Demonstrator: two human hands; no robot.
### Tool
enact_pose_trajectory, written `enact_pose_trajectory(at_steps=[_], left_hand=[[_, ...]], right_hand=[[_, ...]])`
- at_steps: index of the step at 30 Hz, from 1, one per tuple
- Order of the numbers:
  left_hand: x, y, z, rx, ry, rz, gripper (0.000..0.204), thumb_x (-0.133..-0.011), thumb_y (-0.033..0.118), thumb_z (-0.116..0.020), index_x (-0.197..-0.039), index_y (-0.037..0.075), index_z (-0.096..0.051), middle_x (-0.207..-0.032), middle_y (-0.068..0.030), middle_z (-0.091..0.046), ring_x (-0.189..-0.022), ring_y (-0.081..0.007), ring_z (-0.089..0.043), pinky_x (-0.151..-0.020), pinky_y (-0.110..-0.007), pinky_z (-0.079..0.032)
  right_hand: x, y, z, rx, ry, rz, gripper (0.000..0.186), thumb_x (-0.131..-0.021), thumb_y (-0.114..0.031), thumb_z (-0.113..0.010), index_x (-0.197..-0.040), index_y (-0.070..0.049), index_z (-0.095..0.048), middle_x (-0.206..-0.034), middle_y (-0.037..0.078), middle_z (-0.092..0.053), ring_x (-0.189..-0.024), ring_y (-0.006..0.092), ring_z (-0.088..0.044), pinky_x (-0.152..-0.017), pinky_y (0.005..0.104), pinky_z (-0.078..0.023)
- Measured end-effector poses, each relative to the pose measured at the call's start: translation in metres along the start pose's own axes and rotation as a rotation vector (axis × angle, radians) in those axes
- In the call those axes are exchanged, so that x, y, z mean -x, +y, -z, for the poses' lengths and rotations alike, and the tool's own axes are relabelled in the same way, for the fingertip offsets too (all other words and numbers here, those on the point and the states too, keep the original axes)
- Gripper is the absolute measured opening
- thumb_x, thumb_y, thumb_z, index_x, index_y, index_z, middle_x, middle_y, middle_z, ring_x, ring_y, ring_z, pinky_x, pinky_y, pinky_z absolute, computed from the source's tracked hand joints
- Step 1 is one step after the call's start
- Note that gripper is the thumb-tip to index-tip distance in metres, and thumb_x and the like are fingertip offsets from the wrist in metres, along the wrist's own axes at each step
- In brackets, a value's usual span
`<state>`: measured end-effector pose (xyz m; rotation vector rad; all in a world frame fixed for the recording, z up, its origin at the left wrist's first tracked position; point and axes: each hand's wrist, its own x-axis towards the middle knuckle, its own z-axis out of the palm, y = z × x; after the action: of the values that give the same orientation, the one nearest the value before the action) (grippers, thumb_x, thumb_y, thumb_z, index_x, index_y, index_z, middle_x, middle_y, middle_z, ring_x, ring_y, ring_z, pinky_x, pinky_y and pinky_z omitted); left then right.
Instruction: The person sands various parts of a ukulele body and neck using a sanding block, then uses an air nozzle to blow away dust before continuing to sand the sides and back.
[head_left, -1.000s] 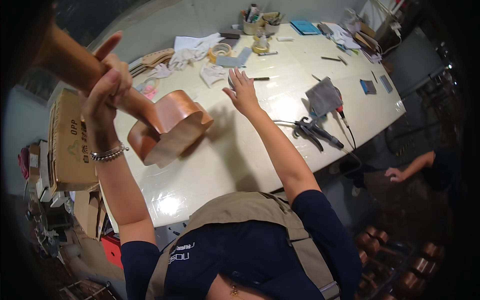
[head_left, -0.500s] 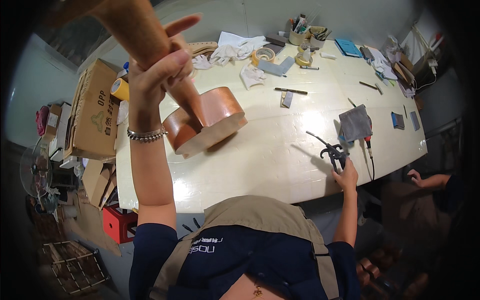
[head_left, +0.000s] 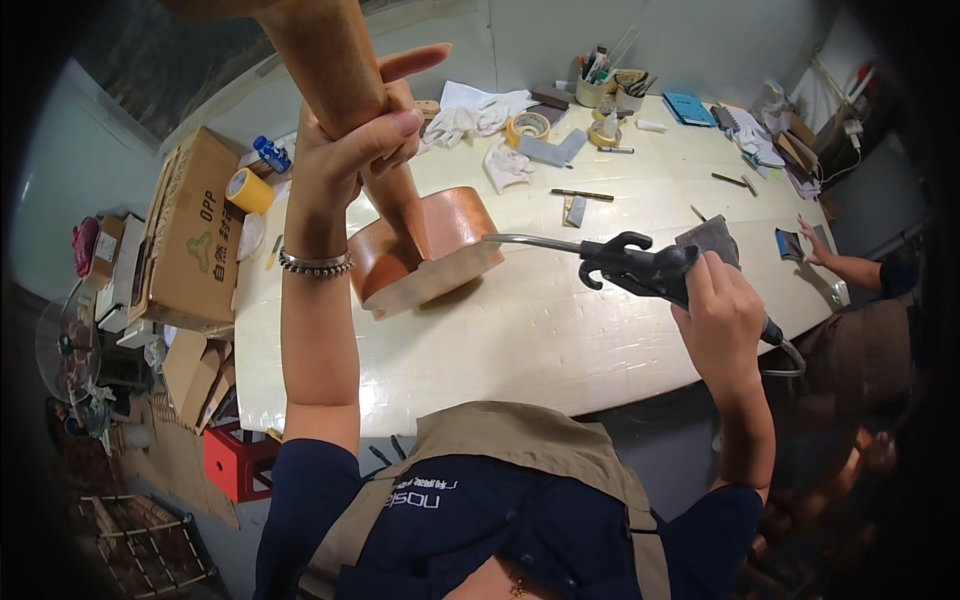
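My left hand point(head_left: 365, 150) is wrapped round the neck of an unstrung wooden ukulele point(head_left: 455, 220), with the index finger sticking out. The neck rises toward me, and its upper end runs out of the picture. Below it, the rounded body has orange-brown sides and a pale flat face; whether it touches the table I cannot tell. In my right hand point(head_left: 725, 310) is a black air blow gun point(head_left: 635, 265) with a long thin metal nozzle. The nozzle points left, its tip right beside the ukulele's body in the picture. A hose trails from the gun's handle.
Behind the gun lies a grey sanding pad point(head_left: 712, 235). At the right, another person's hand point(head_left: 818, 243) reaches to a blue-edged pad point(head_left: 790, 244). White gloves point(head_left: 470, 112), a tape roll point(head_left: 527, 127) and pen cups point(head_left: 593, 92) line the back; a cardboard box point(head_left: 190, 245) stands left.
My right hand has raised the blow gun and swung its nozzle left to the ukulele's body. My left hand and the ukulele have shifted slightly right. The other person's hand has moved onto the table.
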<state>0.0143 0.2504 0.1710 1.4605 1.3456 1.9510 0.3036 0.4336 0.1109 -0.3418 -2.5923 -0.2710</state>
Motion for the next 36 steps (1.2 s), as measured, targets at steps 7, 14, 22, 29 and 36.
enact_pose_trajectory(at_steps=[7,14,22,29,36], left_hand=[[0.008,0.007,-0.006,-0.130,-0.024,0.018,0.054,-0.076,0.005,-0.054,-0.127,-0.012,-0.042,-0.060,0.0004,-0.044,-0.047,-0.0045,-0.036,-0.046,-0.019,-0.029],[0.001,0.000,-0.015,-0.118,-0.065,0.001,0.040,-0.074,0.004,-0.059,-0.110,-0.012,-0.049,-0.065,-0.0037,-0.052,-0.045,-0.0032,-0.040,-0.042,-0.017,-0.032],[-0.001,0.003,-0.017,-0.200,-0.054,-0.012,0.052,-0.074,0.004,-0.057,-0.121,-0.014,-0.047,-0.062,-0.0017,-0.050,-0.051,-0.0047,-0.045,-0.050,-0.018,-0.038],[0.043,-0.015,0.060,-0.271,0.299,-0.101,0.033,-0.076,0.020,-0.067,-0.098,-0.004,-0.062,-0.085,-0.0104,-0.064,-0.087,-0.0149,-0.060,-0.081,-0.034,-0.050],[0.108,-0.008,0.093,-0.386,0.676,0.094,0.050,-0.091,0.014,-0.053,-0.134,-0.003,-0.034,-0.084,-0.0050,-0.057,-0.086,-0.0179,-0.059,-0.091,-0.034,-0.045]], right_hand=[[-0.025,-0.022,-0.005,0.069,0.050,0.033,0.013,-0.072,-0.003,-0.060,-0.085,-0.004,-0.057,-0.068,0.004,-0.047,-0.059,0.0172,-0.051,-0.050,0.0290,-0.041],[-0.011,-0.022,0.000,0.023,0.018,0.026,0.014,-0.070,0.000,-0.061,-0.082,-0.003,-0.056,-0.069,0.005,-0.049,-0.059,0.0192,-0.051,-0.050,0.0309,-0.041],[0.035,0.013,-0.059,-0.184,-0.164,-0.343,0.052,-0.052,-0.010,-0.076,-0.093,-0.002,-0.047,-0.083,0.013,-0.053,-0.078,0.0330,-0.055,-0.063,0.0407,-0.045],[0.125,0.081,-0.220,-0.293,-0.459,-0.590,0.059,-0.054,-0.012,-0.074,-0.104,0.000,-0.046,-0.097,0.020,-0.053,-0.096,0.0406,-0.050,-0.081,0.0453,-0.044],[0.080,0.063,-0.274,0.010,-0.363,-0.628,0.071,-0.061,-0.023,-0.079,-0.120,0.003,-0.048,-0.117,0.021,-0.050,-0.109,0.0379,-0.046,-0.096,0.0472,-0.035]])
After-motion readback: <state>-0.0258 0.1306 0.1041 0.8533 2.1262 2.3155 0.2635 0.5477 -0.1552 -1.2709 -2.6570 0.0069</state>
